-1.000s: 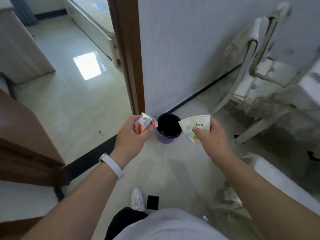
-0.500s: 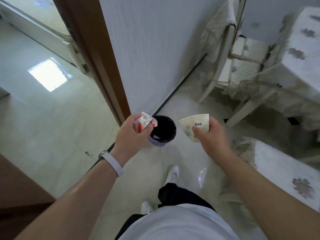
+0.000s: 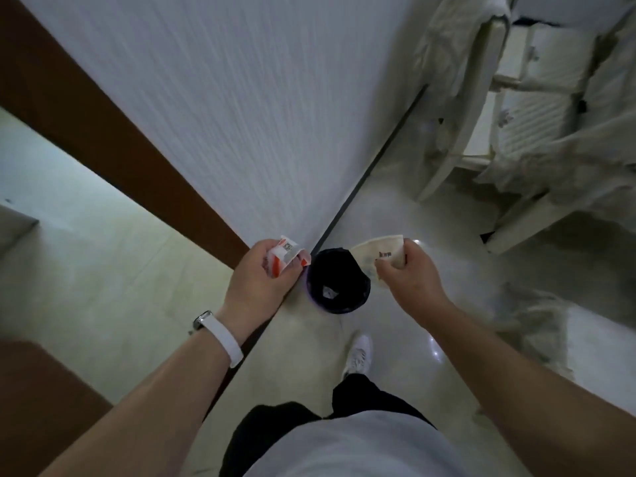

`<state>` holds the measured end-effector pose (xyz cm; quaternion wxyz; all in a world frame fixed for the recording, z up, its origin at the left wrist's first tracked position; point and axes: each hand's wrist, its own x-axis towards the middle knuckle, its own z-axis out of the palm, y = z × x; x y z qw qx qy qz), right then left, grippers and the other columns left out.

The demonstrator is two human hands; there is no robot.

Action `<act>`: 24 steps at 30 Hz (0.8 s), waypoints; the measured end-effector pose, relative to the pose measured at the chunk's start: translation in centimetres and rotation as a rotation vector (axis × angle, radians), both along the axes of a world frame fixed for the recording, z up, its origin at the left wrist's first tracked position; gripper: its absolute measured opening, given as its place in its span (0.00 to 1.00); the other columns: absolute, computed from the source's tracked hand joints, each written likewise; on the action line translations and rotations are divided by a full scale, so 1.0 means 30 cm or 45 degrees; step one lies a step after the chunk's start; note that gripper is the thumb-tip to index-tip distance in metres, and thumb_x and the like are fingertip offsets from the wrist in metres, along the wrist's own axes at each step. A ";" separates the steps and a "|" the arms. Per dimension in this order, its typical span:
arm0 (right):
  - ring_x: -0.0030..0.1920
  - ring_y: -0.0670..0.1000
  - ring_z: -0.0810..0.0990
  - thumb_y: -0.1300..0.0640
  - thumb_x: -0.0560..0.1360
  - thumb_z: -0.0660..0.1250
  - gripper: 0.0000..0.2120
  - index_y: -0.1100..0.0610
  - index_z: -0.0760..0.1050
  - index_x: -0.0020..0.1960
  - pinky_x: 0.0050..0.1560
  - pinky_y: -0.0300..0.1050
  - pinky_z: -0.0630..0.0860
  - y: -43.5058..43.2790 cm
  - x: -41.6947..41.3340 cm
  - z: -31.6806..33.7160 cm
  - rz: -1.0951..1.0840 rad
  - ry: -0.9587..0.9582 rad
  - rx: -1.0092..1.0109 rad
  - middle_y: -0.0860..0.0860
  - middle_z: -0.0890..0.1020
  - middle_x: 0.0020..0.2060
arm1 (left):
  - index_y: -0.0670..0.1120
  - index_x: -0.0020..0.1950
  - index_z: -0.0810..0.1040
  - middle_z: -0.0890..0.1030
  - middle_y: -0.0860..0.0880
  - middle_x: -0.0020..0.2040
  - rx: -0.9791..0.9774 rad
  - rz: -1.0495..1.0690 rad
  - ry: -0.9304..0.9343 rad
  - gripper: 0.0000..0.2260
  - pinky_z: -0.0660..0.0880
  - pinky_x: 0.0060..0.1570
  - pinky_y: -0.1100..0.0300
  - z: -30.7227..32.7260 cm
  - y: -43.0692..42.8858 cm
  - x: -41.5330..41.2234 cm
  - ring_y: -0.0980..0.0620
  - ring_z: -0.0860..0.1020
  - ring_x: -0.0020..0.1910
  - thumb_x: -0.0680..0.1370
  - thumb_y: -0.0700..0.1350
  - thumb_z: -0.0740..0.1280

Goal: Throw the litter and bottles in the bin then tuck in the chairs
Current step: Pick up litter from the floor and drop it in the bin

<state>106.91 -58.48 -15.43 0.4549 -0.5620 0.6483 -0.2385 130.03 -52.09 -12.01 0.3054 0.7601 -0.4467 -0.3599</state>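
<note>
A small purple bin (image 3: 339,283) with a black liner stands on the floor by the foot of the white wall, with a scrap of paper inside. My left hand (image 3: 263,277) grips a crumpled red and white wrapper (image 3: 285,256) just left of the bin's rim. My right hand (image 3: 411,271) pinches a cream paper packet (image 3: 378,254) whose lower corner hangs over the bin's right edge. A white chair (image 3: 481,108) with a draped cloth stands at the upper right.
A brown door frame (image 3: 113,132) runs diagonally at the left, with a tiled room beyond it. A table with a white cloth (image 3: 585,166) is at the right, and another covered surface (image 3: 585,339) is by my right arm. My white shoe (image 3: 359,352) is just behind the bin.
I have stepped closer, so the bin now lies right below and between my hands. Both hands still hold their litter and sit at the bin's rim.
</note>
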 end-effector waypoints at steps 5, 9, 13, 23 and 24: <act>0.42 0.48 0.79 0.56 0.75 0.66 0.07 0.53 0.74 0.54 0.40 0.45 0.77 -0.168 -0.014 -0.055 0.005 0.009 0.053 0.48 0.80 0.43 | 0.54 0.62 0.72 0.77 0.60 0.52 0.080 -0.080 0.035 0.18 0.80 0.49 0.61 -0.085 -0.169 -0.026 0.65 0.77 0.48 0.75 0.53 0.73; 0.40 0.47 0.78 0.56 0.76 0.66 0.06 0.53 0.74 0.53 0.36 0.40 0.73 -0.225 -0.001 -0.149 -0.020 0.020 0.129 0.48 0.79 0.41 | 0.53 0.63 0.73 0.78 0.59 0.52 0.156 -0.168 0.058 0.18 0.76 0.44 0.71 -0.182 -0.273 -0.026 0.65 0.77 0.48 0.76 0.51 0.73; 0.35 0.46 0.75 0.56 0.75 0.66 0.03 0.54 0.72 0.47 0.35 0.42 0.72 -0.254 0.026 -0.317 -0.081 0.030 0.207 0.48 0.78 0.37 | 0.55 0.59 0.73 0.79 0.58 0.50 0.213 -0.202 0.058 0.15 0.73 0.40 0.75 -0.369 -0.368 -0.008 0.66 0.78 0.46 0.75 0.49 0.73; 0.36 0.49 0.76 0.56 0.75 0.65 0.05 0.55 0.72 0.50 0.38 0.49 0.77 -0.283 0.102 -0.877 -0.172 0.157 0.367 0.51 0.78 0.39 | 0.53 0.58 0.73 0.76 0.59 0.45 0.390 -0.274 -0.020 0.13 0.72 0.40 0.72 -1.059 -0.500 0.045 0.64 0.76 0.41 0.76 0.50 0.72; 0.36 0.49 0.76 0.56 0.75 0.64 0.06 0.56 0.72 0.50 0.38 0.49 0.76 -0.285 0.108 -0.943 -0.163 0.176 0.373 0.51 0.78 0.39 | 0.52 0.58 0.73 0.75 0.59 0.44 0.400 -0.290 -0.025 0.13 0.72 0.39 0.71 -1.125 -0.503 0.049 0.63 0.75 0.40 0.76 0.49 0.72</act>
